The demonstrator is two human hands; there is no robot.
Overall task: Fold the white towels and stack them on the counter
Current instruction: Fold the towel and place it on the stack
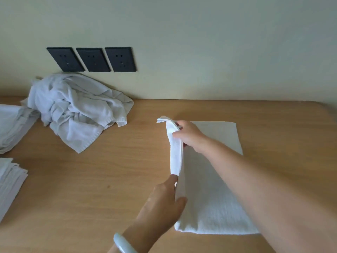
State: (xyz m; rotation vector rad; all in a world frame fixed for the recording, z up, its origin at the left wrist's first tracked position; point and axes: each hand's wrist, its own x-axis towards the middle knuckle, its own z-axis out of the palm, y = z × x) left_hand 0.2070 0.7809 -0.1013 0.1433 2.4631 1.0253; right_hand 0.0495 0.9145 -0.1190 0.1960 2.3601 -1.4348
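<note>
**Left edge lifted, ready to fold across**

At the far left edge, two folded stacks (11,179) of white towels sit on the wooden counter (109,170). Just beside them, a crumpled pile (73,110) of unfolded towels lies against the wall, below three black wall sockets (93,59).

Right of centre, the left hand (164,203), with a pale bangle (122,243) on its wrist, pinches the near end of a raised edge between forefinger and thumb. That edge belongs to the white towel (209,189), which otherwise lies flat on the counter. The right hand (187,136) has its fingers curled round the far end of the same edge.

To fold well, both hands should probably carry the edge across together at the same height, keeping it taut. They should lay it square on the opposite hem, then smooth from the crease outward. If one hand lags, the corners will likely end up skewed.
</note>
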